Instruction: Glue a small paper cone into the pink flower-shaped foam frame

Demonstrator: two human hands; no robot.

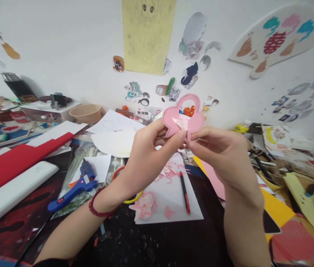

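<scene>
A pink flower-shaped piece (196, 119) with a raised rim and an opening near its top is held up in front of the wall. My left hand (152, 154) pinches its lower left part between thumb and fingers. At its lower right edge, my right hand (219, 148) grips it, with the thumb close to the left thumb. Beneath the hands lies a white sheet (157, 219) bearing pink scraps (170, 170), a pink flower cutout (145, 205), a small pink piece (169, 212) and a black and red pen (185, 193).
A blue glue gun (75, 189) lies left of the sheet, beside a long white device (20, 191) and red material (20, 163). Yellow-handled scissors (134, 198) are partly under my left arm. Coloured paper (279, 211) is at right. A tan bowl (86, 113) stands behind.
</scene>
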